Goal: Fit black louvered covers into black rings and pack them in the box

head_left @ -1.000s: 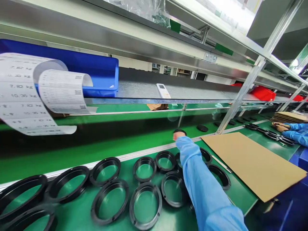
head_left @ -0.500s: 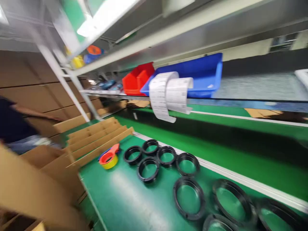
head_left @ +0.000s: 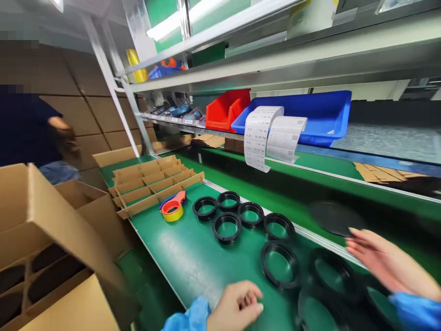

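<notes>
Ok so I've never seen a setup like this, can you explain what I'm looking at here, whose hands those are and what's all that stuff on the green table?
The picture comes from a camera worn on a person's head, looking forward and down at a factory workbench. The two hands in light blue sleeves are that person's own. The left hand rests loosely curled on the green table and holds nothing. The right hand is blurred, fingers stretched out, just beside a flat black disc; whether it touches the disc is unclear. On the table lie many black plastic rings, an orange and yellow tape dispenser and brown cardboard divider grids. At the left stands an open cardboard box. On the shelf behind are a blue plastic tray with white printed label strips hanging over it and a red bin. Another person stands at far left.
</notes>
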A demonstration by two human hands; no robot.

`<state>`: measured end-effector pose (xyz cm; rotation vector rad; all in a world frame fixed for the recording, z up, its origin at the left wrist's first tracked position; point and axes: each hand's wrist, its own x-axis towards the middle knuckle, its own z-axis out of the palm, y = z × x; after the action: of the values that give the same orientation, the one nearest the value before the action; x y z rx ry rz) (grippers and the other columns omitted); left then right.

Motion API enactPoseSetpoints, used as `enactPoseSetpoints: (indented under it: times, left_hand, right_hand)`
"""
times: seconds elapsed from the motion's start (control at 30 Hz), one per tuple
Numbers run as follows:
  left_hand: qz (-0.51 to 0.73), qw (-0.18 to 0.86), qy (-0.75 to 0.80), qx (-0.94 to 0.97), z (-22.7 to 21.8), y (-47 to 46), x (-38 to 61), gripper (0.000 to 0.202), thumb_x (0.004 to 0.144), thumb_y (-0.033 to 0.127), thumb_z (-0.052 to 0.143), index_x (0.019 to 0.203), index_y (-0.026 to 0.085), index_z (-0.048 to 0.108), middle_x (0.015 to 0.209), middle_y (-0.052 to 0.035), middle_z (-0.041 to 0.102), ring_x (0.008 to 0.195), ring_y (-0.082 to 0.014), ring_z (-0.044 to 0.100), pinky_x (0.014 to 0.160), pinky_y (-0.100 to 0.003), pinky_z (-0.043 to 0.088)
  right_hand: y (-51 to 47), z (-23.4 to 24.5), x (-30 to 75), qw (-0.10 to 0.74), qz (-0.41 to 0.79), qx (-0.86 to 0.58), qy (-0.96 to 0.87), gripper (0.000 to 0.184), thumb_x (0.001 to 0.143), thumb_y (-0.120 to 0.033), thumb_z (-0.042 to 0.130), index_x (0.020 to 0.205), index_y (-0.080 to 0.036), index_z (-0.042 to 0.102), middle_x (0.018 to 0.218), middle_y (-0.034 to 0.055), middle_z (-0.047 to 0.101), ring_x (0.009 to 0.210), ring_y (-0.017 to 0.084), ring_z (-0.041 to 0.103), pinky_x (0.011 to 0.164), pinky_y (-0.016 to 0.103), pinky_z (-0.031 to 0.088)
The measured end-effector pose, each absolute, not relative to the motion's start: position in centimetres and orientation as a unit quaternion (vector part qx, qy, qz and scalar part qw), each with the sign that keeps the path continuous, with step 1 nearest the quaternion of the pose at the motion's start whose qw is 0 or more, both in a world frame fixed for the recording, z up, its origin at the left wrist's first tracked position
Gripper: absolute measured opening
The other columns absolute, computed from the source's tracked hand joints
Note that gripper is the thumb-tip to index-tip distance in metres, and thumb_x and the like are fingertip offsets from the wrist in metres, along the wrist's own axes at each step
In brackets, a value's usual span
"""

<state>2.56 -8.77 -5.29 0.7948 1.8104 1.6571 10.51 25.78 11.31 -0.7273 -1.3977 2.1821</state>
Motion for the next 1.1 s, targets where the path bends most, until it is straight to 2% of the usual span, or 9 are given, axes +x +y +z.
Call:
enactPoseSetpoints:
  times: [0.07, 0.13, 0.3, 0.43, 0.5, 0.57, 0.67, 0.9, 1.1]
  left_hand:
    - [0.737, 0.305, 0.551, 0.247, -2.6, -8.3, 2.7, 0.073, 0.072, 0.057, 0.084, 0.134, 0.031, 0.056, 0.124, -0.0101, 0.061, 0.105, -0.0223, 0.060, 0.082, -0.030, 0.049]
    - [0.814, 0.344, 0.412, 0.223, -0.3, -8.1, 2.7, 0.089, 0.070, 0.054, 0.087, 0.145, 0.042, 0.041, 0.152, -0.0065, 0.040, 0.132, -0.0281, 0.046, 0.100, -0.038, 0.047]
    - [0.857, 0.447, 0.213, 0.147, 1.1, -10.0, 2.4, 0.061, 0.080, 0.065, 0.072, 0.122, 0.021, 0.068, 0.122, -0.0111, 0.067, 0.111, -0.0232, 0.062, 0.088, -0.029, 0.052]
    - [0.860, 0.482, 0.148, 0.080, 1.1, -12.6, 2.0, 0.070, 0.083, 0.068, 0.065, 0.132, 0.019, 0.061, 0.128, -0.0124, 0.065, 0.122, -0.0321, 0.058, 0.102, -0.046, 0.050]
    - [0.860, 0.486, 0.148, 0.047, 1.1, -13.5, 1.8, 0.065, 0.088, 0.065, 0.062, 0.131, 0.016, 0.061, 0.131, -0.0137, 0.064, 0.128, -0.0343, 0.054, 0.108, -0.052, 0.044]
    - [0.849, 0.506, 0.148, 0.015, 1.1, -14.0, 1.8, 0.062, 0.092, 0.064, 0.056, 0.128, 0.014, 0.062, 0.129, -0.0151, 0.064, 0.129, -0.0347, 0.053, 0.112, -0.055, 0.040]
    - [0.828, 0.545, 0.128, -0.008, 0.9, -14.3, 2.2, 0.061, 0.093, 0.064, 0.052, 0.131, 0.017, 0.061, 0.130, -0.0142, 0.064, 0.129, -0.0363, 0.052, 0.113, -0.063, 0.035]
    - [0.791, 0.589, 0.156, -0.055, 0.8, -13.5, 3.3, 0.059, 0.091, 0.067, 0.055, 0.125, 0.020, 0.065, 0.129, -0.0130, 0.065, 0.123, -0.0375, 0.057, 0.102, -0.064, 0.044]
    - [0.756, 0.611, 0.228, -0.054, 0.3, -12.1, 3.9, 0.058, 0.094, 0.063, 0.051, 0.115, 0.011, 0.066, 0.108, -0.0180, 0.071, 0.105, -0.0380, 0.066, 0.087, -0.058, 0.054]
  right_hand:
    - [19.8, 11.3, 11.0, 0.140, 0.816, -0.243, -0.505, 0.037, 0.053, -0.031, 0.097, 0.075, -0.017, 0.070, 0.072, 0.0059, 0.065, 0.068, 0.014, 0.066, 0.064, 0.023, 0.059]
    - [13.2, 10.8, 11.0, 0.067, 0.839, -0.207, -0.499, 0.039, 0.062, -0.038, 0.095, 0.073, -0.016, 0.064, 0.072, 0.0041, 0.065, 0.066, 0.012, 0.064, 0.065, 0.023, 0.061]
    - [1.3, 7.8, 11.4, -0.052, 0.885, -0.170, -0.430, 0.049, 0.072, -0.049, 0.089, 0.095, -0.013, 0.064, 0.085, 0.0057, 0.068, 0.075, 0.011, 0.066, 0.073, 0.022, 0.061]
    - [-1.6, 6.2, 12.7, -0.213, 0.834, -0.059, -0.505, 0.055, 0.080, -0.063, 0.074, 0.084, -0.009, 0.065, 0.081, 0.0096, 0.068, 0.061, 0.012, 0.065, 0.056, 0.022, 0.057]
    - [-1.2, 6.3, 12.9, -0.143, 0.761, -0.005, -0.633, 0.046, 0.090, -0.058, 0.065, 0.085, -0.012, 0.066, 0.081, 0.0093, 0.068, 0.064, 0.015, 0.065, 0.059, 0.027, 0.057]
    - [-0.1, 6.7, 12.6, 0.073, 0.610, 0.021, -0.789, 0.032, 0.099, -0.046, 0.054, 0.097, -0.018, 0.071, 0.096, 0.0103, 0.068, 0.089, 0.021, 0.066, 0.082, 0.037, 0.056]
    - [1.8, 6.4, 12.0, 0.278, 0.373, 0.030, -0.885, 0.027, 0.102, -0.035, 0.049, 0.113, -0.029, 0.072, 0.131, 0.0092, 0.054, 0.125, 0.028, 0.045, 0.106, 0.050, 0.042]
    - [4.1, 3.1, 12.0, 0.244, 0.321, 0.028, -0.915, 0.036, 0.105, -0.038, 0.040, 0.128, -0.031, 0.066, 0.146, 0.0076, 0.039, 0.134, 0.030, 0.029, 0.112, 0.056, 0.034]
    - [5.6, 2.3, 12.3, 0.169, 0.390, 0.014, -0.905, 0.046, 0.106, -0.046, 0.033, 0.108, -0.026, 0.074, 0.145, 0.0072, 0.043, 0.136, 0.030, 0.024, 0.117, 0.058, 0.028]
